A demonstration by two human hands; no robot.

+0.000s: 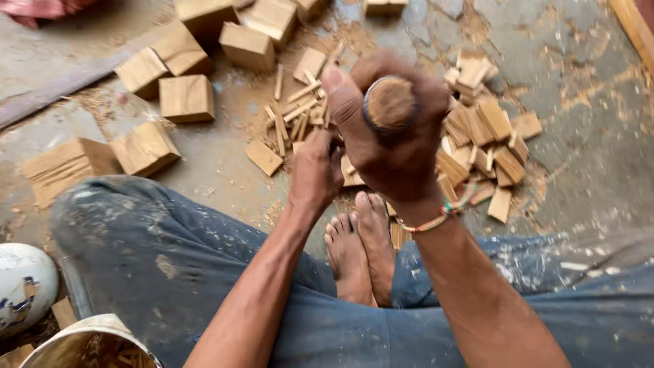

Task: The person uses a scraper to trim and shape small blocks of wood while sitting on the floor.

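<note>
Wooden tool handle (390,103) is raised in the right hand (395,146), fingers clenched round it. Left hand (315,170) pinches a small wood piece (351,174) upright on the floor (586,157) by the feet (357,245); keep that thumb clear. Split slats (484,143) lie beyond.

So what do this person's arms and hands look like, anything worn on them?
Both forearms are bare, with no sleeves in view. The right hand has a thin bracelet at the wrist, made of orange, green and pale strands or beads. The left hand and its wrist show no band, watch or glove. No rings can be made out on either hand.
</note>
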